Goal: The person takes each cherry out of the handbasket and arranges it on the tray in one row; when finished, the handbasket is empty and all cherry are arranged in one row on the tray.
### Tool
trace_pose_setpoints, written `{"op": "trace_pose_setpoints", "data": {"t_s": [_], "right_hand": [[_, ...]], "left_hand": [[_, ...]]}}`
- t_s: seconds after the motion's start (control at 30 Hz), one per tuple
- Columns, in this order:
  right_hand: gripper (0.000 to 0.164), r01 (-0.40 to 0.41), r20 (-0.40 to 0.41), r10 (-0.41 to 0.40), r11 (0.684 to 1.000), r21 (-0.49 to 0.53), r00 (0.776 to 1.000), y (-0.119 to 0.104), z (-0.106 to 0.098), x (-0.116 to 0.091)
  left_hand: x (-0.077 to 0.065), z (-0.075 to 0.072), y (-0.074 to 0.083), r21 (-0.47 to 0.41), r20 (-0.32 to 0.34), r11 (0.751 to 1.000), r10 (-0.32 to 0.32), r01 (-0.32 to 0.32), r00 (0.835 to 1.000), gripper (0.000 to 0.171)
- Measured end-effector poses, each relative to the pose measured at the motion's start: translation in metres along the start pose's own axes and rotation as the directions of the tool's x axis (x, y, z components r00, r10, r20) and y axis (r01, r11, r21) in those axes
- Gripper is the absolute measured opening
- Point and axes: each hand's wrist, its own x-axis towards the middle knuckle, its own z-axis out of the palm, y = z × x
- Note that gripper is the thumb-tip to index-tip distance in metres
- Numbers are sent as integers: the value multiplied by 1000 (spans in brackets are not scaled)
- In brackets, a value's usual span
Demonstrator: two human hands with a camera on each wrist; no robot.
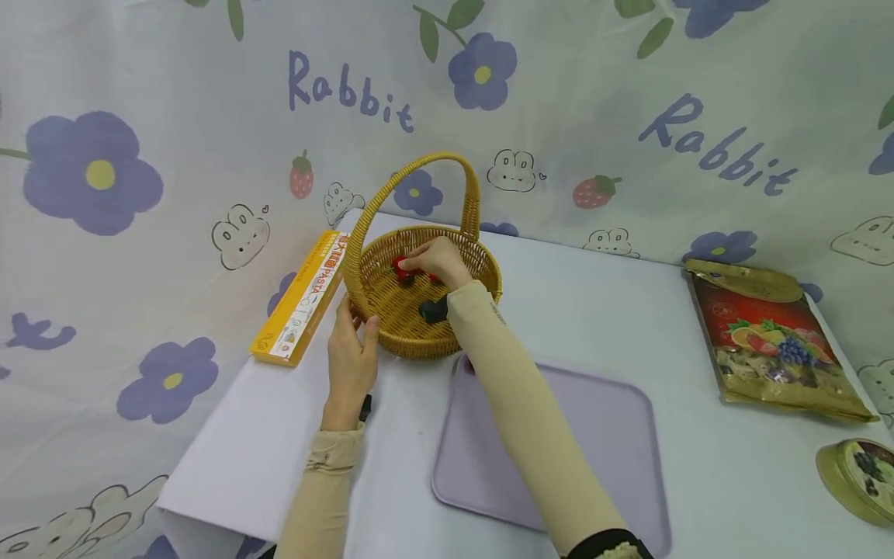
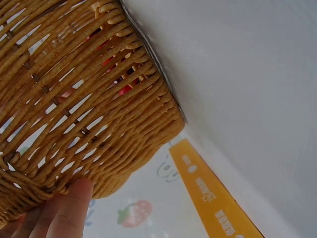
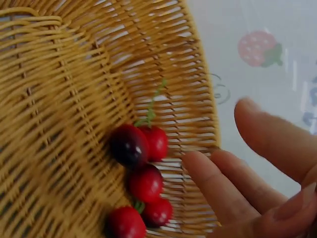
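Note:
A woven basket [image 1: 412,341] with a tall arched handle stands at the back of the table. My left hand [image 1: 352,357] holds its left side near the handle's foot, its fingers [image 2: 74,208] against the weave in the left wrist view. Inside, several red cherries [image 3: 144,183] with green stems lie against the wall, one of them darker. Over the basket reaches my right hand [image 1: 440,260], partly covering the cherries in the head view. In the right wrist view its fingers [image 3: 215,183] are extended and apart beside the cherries, with nothing between them.
A yellow pasta box [image 1: 300,303] lies left of the basket. The lilac tray [image 1: 608,435] is in front, under the right forearm, with a dark red thing [image 1: 469,365] at its corner. Farther right are a red-and-gold bag [image 1: 775,341] and a round tin [image 1: 859,477].

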Motion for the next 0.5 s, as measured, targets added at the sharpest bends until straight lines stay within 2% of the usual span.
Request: {"op": "trace_pose_setpoints", "data": {"t_s": [0.27,0.5], "right_hand": [[36,-67,-106,62,997,-43,992,6,23,14],[31,-101,-183,72,983,-152,980,3,45,24]], "left_hand": [[-6,2,1,-3,3,1000,-6,6,1000,71],[-2,-3,-2,23,-5,1000,10,-10,1000,65]]}}
